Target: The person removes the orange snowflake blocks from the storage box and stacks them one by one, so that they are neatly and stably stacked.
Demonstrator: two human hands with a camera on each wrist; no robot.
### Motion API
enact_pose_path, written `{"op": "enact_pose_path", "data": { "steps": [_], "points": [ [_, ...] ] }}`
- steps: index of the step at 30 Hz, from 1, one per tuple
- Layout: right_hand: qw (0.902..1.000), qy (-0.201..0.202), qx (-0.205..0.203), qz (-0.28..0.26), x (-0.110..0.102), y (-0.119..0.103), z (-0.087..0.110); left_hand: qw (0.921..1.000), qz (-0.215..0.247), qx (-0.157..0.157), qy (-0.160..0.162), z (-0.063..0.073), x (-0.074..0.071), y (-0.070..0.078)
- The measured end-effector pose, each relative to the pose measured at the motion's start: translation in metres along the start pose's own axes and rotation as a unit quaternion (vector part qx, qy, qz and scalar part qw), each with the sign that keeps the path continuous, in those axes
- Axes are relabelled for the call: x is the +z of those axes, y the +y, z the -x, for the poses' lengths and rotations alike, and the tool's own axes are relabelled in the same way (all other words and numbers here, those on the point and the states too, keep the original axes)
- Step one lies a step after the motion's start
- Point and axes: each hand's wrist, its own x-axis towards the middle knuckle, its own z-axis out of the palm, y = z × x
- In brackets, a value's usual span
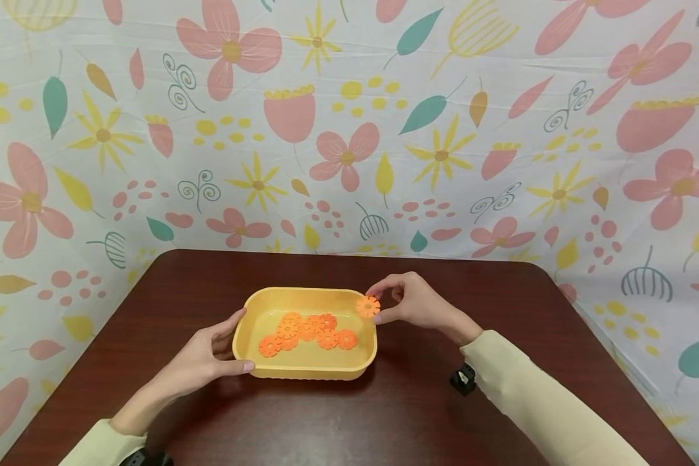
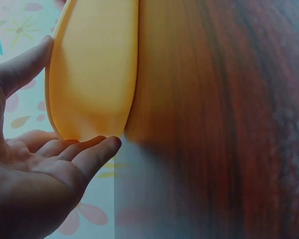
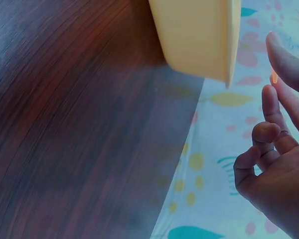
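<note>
A yellow plastic tray [image 1: 304,373] stands on the dark wooden table in the head view. Inside it lie several orange flower-shaped discs [image 1: 288,330], some overlapping. My left hand [image 1: 195,359] grips the tray's left end, thumb at the near corner and fingers along the far side. In the left wrist view the fingers [image 2: 97,154] touch the tray's end wall. Above the tray's right rim, my right hand [image 1: 422,304] pinches one orange flower-shaped disc [image 1: 368,307] between thumb and fingertips. The right wrist view shows only a thin sliver of this disc [image 3: 274,75].
The dark reddish-brown table [image 1: 326,421] extends around the tray, with its far edge close behind. A white curtain [image 1: 349,194] printed with flowers and leaves hangs beyond it. Black bands with small devices [image 1: 463,379] sit at both wrists.
</note>
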Motion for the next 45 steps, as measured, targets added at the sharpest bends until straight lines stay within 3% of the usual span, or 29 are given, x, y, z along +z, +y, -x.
{"op": "enact_pose_path", "data": {
  "steps": [29, 45],
  "points": [
    [0.9959, 0.038, 0.080, 0.019, -0.029, 0.061, 0.047, 1.0000, 0.001, -0.001, -0.002, 0.002, -0.001, 0.001],
    [0.9952, 0.036, 0.090, -0.009, -0.035, 0.082, 0.066, 1.0000, 0.005, -0.003, -0.002, 0.001, 0.001, 0.002]
  ]
}}
